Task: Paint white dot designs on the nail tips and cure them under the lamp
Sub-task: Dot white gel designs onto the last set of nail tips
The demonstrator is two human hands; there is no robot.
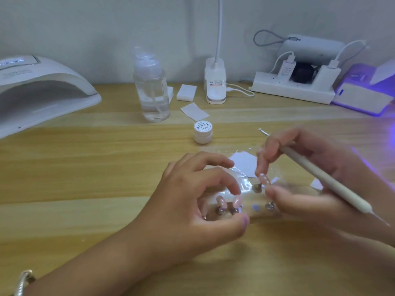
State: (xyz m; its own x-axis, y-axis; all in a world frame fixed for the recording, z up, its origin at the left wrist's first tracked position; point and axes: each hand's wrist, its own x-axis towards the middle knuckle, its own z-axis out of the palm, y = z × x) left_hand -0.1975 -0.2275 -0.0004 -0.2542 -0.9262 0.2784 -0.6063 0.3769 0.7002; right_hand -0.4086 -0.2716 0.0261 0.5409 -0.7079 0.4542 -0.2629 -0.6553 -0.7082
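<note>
A clear acrylic stand (252, 211) lies on the wooden table and carries pink nail tips (220, 200) on metal pegs. My left hand (192, 201) grips the stand, with the thumb at its front edge and the fingers curled over the top. My right hand (303, 178) pinches one pink nail tip with white dots (264, 180) between thumb and fingers just above the stand. The same hand holds a cream dotting pen (316, 174) that lies across it, metal tip pointing up and away. A small white paint jar (203, 132) stands closed behind the stand.
A white curing lamp (40, 90) sits at the far left. A second lamp (363, 95) glowing violet stands at the far right beside a power strip (292, 88). A clear pump bottle (151, 90), white wipes (186, 92) and a desk-lamp base (215, 82) line the back.
</note>
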